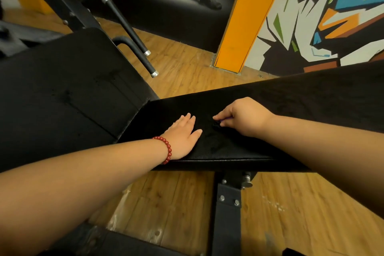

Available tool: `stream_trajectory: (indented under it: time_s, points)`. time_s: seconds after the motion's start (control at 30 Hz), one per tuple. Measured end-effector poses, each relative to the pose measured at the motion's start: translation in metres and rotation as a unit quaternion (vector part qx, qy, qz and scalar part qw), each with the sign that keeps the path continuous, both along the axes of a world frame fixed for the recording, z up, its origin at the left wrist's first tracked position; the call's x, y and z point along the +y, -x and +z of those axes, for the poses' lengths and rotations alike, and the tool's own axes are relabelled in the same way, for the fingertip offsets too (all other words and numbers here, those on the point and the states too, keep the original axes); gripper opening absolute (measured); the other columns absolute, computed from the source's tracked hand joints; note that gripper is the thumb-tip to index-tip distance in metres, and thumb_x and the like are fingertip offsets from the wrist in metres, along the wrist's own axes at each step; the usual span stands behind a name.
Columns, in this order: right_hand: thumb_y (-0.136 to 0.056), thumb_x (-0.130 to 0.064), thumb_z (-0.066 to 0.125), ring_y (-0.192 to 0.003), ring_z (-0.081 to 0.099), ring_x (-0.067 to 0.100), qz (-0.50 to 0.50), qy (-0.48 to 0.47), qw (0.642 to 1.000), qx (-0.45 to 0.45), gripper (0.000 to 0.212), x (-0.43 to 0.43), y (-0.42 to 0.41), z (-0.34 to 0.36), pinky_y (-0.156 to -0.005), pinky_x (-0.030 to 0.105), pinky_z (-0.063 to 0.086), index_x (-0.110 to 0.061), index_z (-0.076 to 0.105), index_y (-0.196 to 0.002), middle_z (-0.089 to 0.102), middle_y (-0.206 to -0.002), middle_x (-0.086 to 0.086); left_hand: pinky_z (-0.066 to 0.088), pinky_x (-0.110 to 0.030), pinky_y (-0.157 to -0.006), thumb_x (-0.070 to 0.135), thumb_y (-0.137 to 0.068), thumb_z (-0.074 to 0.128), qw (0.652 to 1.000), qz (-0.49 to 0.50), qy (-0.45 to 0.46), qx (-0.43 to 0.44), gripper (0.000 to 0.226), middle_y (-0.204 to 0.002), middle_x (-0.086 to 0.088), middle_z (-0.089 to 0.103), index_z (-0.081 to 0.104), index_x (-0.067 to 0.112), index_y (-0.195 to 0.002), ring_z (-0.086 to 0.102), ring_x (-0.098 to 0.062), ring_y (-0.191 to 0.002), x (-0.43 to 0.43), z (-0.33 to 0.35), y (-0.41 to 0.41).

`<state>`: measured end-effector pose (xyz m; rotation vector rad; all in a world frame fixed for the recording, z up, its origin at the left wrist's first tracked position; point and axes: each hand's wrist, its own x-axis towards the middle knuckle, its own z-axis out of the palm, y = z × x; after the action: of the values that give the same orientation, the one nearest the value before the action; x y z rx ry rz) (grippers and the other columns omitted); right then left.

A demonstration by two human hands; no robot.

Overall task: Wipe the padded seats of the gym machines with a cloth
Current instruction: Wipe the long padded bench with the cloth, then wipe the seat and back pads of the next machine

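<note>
The cloth (216, 129) is black on the black seat (295, 97), so its edges are hard to make out. It lies crumpled mid-seat, pinched by the curled fingers of the right hand (245, 118). The left hand (182, 133) lies flat on the seat beside it, fingers straight. A wood floor (187, 64) runs under the seat; beyond it stand an orange pillar (245, 16) and a painted wall (332, 27).

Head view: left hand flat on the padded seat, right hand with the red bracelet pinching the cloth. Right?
No: the head view shows the red bracelet on the left wrist. The left hand lies flat on the padded seat; the right hand pinches the cloth.
</note>
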<state>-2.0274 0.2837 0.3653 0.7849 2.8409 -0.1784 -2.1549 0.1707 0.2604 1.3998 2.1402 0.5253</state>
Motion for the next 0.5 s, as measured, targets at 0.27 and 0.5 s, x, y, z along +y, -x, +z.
stream_trajectory:
  time_s: [0.27, 0.5]
  points:
    - [-0.096, -0.019, 0.057, -0.126, 0.05, 0.014, -0.016, -0.022, 0.999, 0.031, 0.036, -0.035, -0.051, 0.012, -0.105, 0.026, 0.036, -0.023, 0.058, -0.132, 0.058, -0.134, -0.003, 0.001, -0.036, -0.12, 0.044, -0.105, 0.021, 0.997, 0.073, -0.008, 0.007, 0.06, -0.163, -0.005, -0.001, 0.006, 0.015, -0.155, -0.004, -0.021, -0.149, -0.017, 0.017, -0.065]
    - [-0.1, -0.018, 0.05, -0.125, 0.052, 0.016, -0.014, -0.08, 0.995, 0.051, 0.04, -0.051, -0.113, 0.026, -0.104, 0.03, 0.041, -0.025, 0.05, -0.14, 0.057, -0.135, -0.002, 0.0, -0.039, -0.12, 0.041, -0.105, 0.019, 0.996, 0.08, -0.035, -0.022, 0.055, -0.163, -0.002, 0.003, 0.012, 0.018, -0.155, -0.001, -0.019, -0.149, -0.026, 0.031, -0.094]
